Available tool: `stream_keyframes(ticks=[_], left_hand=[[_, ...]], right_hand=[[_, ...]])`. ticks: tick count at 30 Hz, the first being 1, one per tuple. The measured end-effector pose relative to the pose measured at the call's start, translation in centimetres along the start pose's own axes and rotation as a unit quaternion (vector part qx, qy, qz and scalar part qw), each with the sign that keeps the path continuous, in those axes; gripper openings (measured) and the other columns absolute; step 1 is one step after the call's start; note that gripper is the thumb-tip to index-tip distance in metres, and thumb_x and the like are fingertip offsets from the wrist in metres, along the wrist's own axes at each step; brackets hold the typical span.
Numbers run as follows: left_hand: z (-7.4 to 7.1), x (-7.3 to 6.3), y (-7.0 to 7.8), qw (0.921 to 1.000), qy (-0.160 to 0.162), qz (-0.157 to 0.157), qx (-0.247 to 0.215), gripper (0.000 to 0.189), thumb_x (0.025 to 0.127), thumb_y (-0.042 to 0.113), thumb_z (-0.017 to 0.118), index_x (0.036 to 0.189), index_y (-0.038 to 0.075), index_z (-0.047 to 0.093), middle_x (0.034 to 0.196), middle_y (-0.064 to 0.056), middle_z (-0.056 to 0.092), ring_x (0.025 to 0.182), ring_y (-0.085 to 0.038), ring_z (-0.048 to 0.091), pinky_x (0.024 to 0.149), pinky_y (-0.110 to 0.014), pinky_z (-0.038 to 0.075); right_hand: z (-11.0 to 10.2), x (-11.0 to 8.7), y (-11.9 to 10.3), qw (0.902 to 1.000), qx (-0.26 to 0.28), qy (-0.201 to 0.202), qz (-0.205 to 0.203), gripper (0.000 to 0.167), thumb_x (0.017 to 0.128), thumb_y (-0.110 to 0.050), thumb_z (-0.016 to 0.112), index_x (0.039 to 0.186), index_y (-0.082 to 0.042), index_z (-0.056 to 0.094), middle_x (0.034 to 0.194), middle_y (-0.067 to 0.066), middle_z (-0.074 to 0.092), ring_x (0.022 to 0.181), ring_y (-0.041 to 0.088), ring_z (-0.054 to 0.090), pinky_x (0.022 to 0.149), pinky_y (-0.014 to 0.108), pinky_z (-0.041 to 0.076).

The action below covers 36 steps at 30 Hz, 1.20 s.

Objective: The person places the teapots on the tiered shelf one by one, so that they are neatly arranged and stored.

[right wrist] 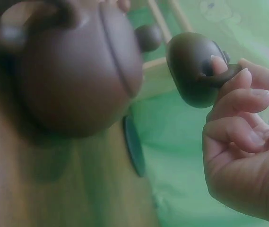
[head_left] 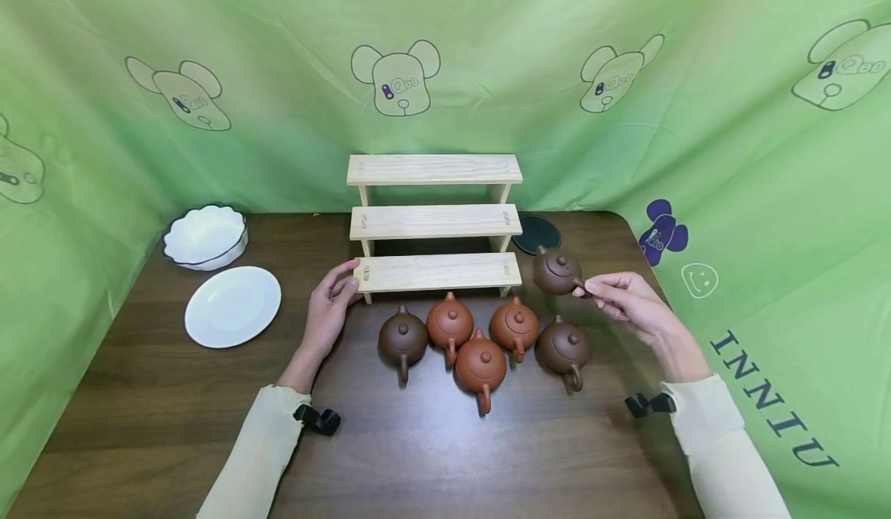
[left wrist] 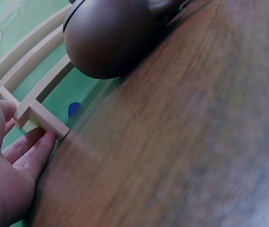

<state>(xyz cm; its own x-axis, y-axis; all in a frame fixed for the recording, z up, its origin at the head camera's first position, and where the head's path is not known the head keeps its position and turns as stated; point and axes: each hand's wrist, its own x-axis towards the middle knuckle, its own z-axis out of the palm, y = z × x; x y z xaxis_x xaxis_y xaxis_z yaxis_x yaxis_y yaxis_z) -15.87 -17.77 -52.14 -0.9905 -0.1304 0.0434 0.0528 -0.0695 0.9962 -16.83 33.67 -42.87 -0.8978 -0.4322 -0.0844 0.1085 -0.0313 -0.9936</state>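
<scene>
Apparently carrying: right hand [head_left: 629, 302] pinches a dark teapot [head_left: 555, 273] aloft at the wooden stand [head_left: 437, 271]'s four o'clock; left hand [head_left: 329, 306] grips its eight o'clock corner; next likely needs level steering

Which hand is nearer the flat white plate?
Left. The left hand is right of the white plate, gripping the left end of the wooden rack; the right hand is farther right, holding a dark teapot.

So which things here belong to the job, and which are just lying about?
Probably the job:
held brown teapot, in the right hand
wooden stand, touched by the left hand
two other brown teapots nearby
three reddish teapots nearby

Probably just lying about:
scalloped white bowl
white plate
dark disc
</scene>
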Motion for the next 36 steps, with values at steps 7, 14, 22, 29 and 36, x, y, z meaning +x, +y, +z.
stream_keyframes(ticks=[7,14,22,29,36], left_hand=[[0.0,0.1,-0.2,1.0,0.001,-0.003,-0.003,0.04,0.114,0.004,0.061,0.153,-0.001,0.062,0.145,-0.03,0.066,0.111,-0.002,0.071,0.096,-0.022,0.064],[0.0,0.0,-0.2,1.0,-0.001,0.002,-0.004,0.04,0.114,0.004,0.061,0.153,0.0,0.062,0.145,-0.03,0.066,0.112,-0.003,0.071,0.096,-0.022,0.064],[0.0,0.0,-0.3,1.0,0.001,0.004,-0.007,0.04,0.114,0.003,0.061,0.153,-0.001,0.062,0.144,-0.031,0.066,0.111,-0.003,0.071,0.096,-0.022,0.064],[0.1,0.0,-0.2,1.0,0.001,0.003,0.0,0.039,0.114,0.004,0.061,0.153,0.0,0.062,0.143,-0.031,0.067,0.111,-0.002,0.071,0.096,-0.022,0.064],[0.1,0.0,-0.2,0.9999,-0.002,0.012,-0.004,0.039,0.114,0.003,0.061,0.153,-0.002,0.061,0.144,-0.033,0.066,0.11,-0.002,0.072,0.096,-0.022,0.064]], right_hand=[[1.6,0.3,-1.5,1.0,-0.008,-0.004,0.003,0.041,0.115,-0.001,0.054,0.103,-0.017,0.09,0.07,-0.012,0.068,0.052,0.002,0.036,0.051,0.038,0.005],[4.0,1.2,-2.3,0.9992,0.032,-0.021,0.011,0.039,0.114,-0.001,0.055,0.105,-0.015,0.089,0.078,-0.01,0.074,0.056,-0.004,0.047,0.049,0.026,0.014],[6.8,2.6,-2.9,0.9959,0.082,0.007,0.036,0.035,0.115,-0.007,0.058,0.104,-0.016,0.09,0.08,-0.01,0.076,0.055,-0.005,0.045,0.05,0.02,0.015],[9.0,3.8,-3.0,0.9896,0.133,0.019,0.051,0.037,0.116,-0.006,0.055,0.102,-0.014,0.089,0.081,-0.009,0.075,0.053,-0.002,0.04,0.051,0.019,0.013],[11.1,4.9,-3.0,0.9869,0.147,0.006,0.065,0.038,0.115,-0.006,0.054,0.1,-0.014,0.088,0.078,-0.008,0.073,0.051,-0.001,0.038,0.052,0.019,0.013]])
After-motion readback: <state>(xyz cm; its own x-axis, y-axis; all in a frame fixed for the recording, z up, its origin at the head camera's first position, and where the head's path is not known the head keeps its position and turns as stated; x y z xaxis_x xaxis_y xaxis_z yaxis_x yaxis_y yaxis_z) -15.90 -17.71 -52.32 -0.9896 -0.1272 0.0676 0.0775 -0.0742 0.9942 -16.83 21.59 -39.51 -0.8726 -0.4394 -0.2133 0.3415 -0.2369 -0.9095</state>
